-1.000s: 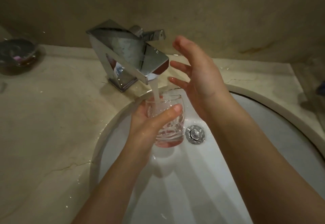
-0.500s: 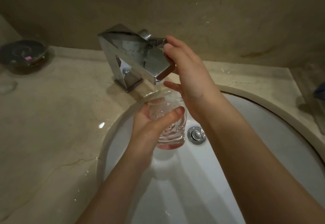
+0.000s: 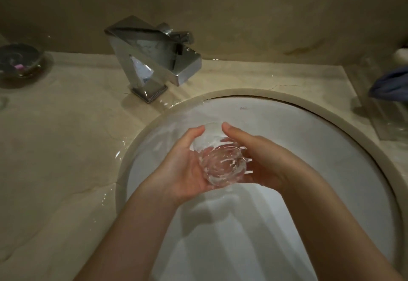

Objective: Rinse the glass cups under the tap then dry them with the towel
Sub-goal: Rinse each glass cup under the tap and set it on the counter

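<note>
A clear glass cup (image 3: 220, 166) lies tilted over the white sink basin (image 3: 331, 170), its thick base toward me. My left hand (image 3: 181, 170) cups it from the left with the palm under it and fingers curved along its side. My right hand (image 3: 265, 161) holds it from the right, fingers curved round its far side. The chrome tap (image 3: 154, 59) stands at the back of the counter, and no water runs from its spout. A blue towel (image 3: 390, 84) lies at the right edge on a clear tray.
The beige marble counter (image 3: 55, 148) is wet around the tap and the basin's left rim. A dark glass dish (image 3: 18, 62) holding a small pink item sits at the far left. A clear tray (image 3: 379, 113) stands on the right counter.
The water stopped after my right hand touched the tap handle. That hand came down onto the glass, and both hands moved it nearer, lower in the basin, and tipped it on its side.
</note>
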{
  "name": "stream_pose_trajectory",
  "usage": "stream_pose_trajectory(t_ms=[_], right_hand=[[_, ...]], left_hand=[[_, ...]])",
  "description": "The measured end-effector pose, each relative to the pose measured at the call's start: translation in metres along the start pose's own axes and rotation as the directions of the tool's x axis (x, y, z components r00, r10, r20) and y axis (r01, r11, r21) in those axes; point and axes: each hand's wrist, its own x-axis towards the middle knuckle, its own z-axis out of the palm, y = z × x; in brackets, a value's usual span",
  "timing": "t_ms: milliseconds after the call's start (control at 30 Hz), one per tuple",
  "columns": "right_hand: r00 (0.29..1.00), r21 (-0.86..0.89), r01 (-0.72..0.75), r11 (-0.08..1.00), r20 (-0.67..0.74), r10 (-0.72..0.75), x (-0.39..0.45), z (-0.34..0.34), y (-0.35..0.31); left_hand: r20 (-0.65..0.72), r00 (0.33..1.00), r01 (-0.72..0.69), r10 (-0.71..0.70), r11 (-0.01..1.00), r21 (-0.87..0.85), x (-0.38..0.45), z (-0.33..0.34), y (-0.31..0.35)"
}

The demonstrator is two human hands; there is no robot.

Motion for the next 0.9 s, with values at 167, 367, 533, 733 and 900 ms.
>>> stream_pose_trajectory(t_ms=[167, 367, 533, 733, 900], right_hand=[[0.993, 0.007, -0.068, 0.998, -0.093, 0.068, -0.006, -0.007, 0.006], [0.989, 0.087, 0.004, 0.996, -0.146, 0.009, -0.034, -0.010, 0.012], [0.947, 0.287, 0.287, 0.914, -0.226, -0.227, -0.073, 0.004, 0.021], [0.864, 0.341, 0.492, 0.801, -0.306, -0.400, -0.126, 0.019, 0.025], [0.829, 0.400, 0.552, 0.732, -0.354, -0.432, -0.158, 0.032, 0.032]], left_hand=[[-0.018, 0.997, 0.069, -0.069, 0.998, -0.011, 0.001, 0.009, -0.008], [-0.020, 0.995, 0.102, -0.100, 0.993, 0.064, -0.009, 0.026, -0.013], [-0.008, 0.989, -0.144, 0.146, 0.982, 0.119, -0.034, 0.047, -0.018], [0.218, 0.911, -0.382, 0.349, 0.915, 0.131, -0.080, 0.055, -0.026], [0.256, 0.888, -0.434, 0.382, 0.880, 0.192, -0.113, 0.059, -0.028]])
